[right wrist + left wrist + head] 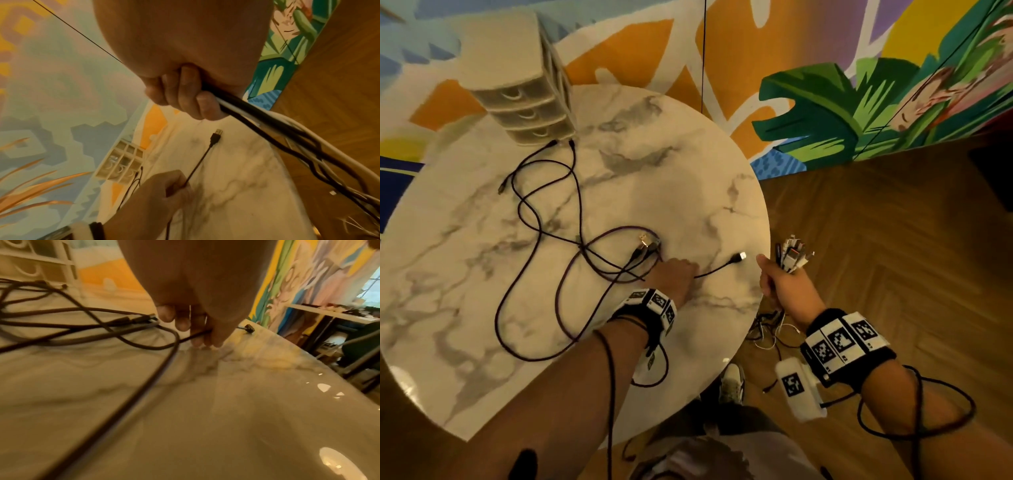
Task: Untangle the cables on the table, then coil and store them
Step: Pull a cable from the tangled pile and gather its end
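Several dark cables (541,219) lie tangled on the round marble table (482,308). My left hand (675,274) rests on the table and pinches a black cable (193,337) a short way behind its USB plug (740,256), which lies flat toward the right edge. The plug (217,134) also shows in the right wrist view. My right hand (779,281) hovers just off the table's right edge and grips a bundle of black and white cables (267,120), plug ends (792,253) sticking up, the rest hanging toward the floor.
A white mini drawer unit (524,102) stands at the table's far edge, two cable ends lying at its foot. Loose plugs (645,245) cluster at the tangle's middle. Wooden floor (893,240) lies to the right, a painted wall (825,102) behind.
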Demonstrator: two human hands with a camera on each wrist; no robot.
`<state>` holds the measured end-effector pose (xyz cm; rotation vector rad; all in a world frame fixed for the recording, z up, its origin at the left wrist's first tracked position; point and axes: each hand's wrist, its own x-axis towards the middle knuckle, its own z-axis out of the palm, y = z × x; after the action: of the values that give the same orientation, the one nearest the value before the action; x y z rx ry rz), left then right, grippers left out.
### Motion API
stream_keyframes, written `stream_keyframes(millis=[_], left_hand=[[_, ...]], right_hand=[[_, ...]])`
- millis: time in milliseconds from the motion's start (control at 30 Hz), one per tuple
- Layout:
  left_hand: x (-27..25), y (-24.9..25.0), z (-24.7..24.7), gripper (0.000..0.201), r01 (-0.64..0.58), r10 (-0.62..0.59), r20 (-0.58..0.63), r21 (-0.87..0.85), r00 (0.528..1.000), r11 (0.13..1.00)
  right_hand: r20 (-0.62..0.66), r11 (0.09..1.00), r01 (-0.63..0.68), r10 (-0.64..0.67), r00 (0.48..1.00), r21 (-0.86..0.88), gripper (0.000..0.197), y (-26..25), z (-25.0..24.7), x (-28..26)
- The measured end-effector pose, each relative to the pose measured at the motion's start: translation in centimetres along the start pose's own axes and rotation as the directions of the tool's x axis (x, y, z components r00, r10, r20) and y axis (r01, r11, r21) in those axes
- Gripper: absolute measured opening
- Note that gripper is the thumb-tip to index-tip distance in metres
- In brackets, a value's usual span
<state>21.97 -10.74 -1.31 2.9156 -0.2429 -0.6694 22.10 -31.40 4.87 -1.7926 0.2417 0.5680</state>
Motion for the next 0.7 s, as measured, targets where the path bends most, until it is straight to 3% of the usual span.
stream_keyframes(millis=[100, 233, 333, 467, 700], left_hand=[[-1.1, 1.9, 0.1, 0.021, -0.051, 0.007, -0.183, -0.239, 0.983, 0.97], [-2.7, 3.3, -0.4, 0.02, -0.155, 0.05, -0.318, -0.313, 0.947, 0.937], [-3.3, 3.1, -0.1, 0.025, -0.202, 0.113, -0.293, -0.295, 0.949, 0.934], [-3.6, 2.6, 0.2, 0.033, -0.154, 0.066, -0.268, -0.323, 0.961, 0.934], [-4.3, 3.3, -0.5, 0.033, -0.176, 0.11, -0.176, -0.419, 0.978, 0.891]], right_hand=[[-0.024, 0.991, -0.123, 0.124, 0.992, 0.052, 0.059, 2.1, 0.6, 0.4], [0.029, 0.947, -0.181, 0.18, 0.983, 0.266, 0.043, 2.6, 2.5, 1.7], [0.052, 0.925, -0.145, 0.135, 0.989, 0.352, 0.032, 1.6, 3.4, 2.5], [0.145, 0.907, -0.129, 0.077, 0.986, 0.4, 0.037, 1.4, 3.5, 2.5], [0.183, 0.937, -0.042, -0.023, 0.983, 0.346, 0.033, 1.5, 3.7, 1.4]])
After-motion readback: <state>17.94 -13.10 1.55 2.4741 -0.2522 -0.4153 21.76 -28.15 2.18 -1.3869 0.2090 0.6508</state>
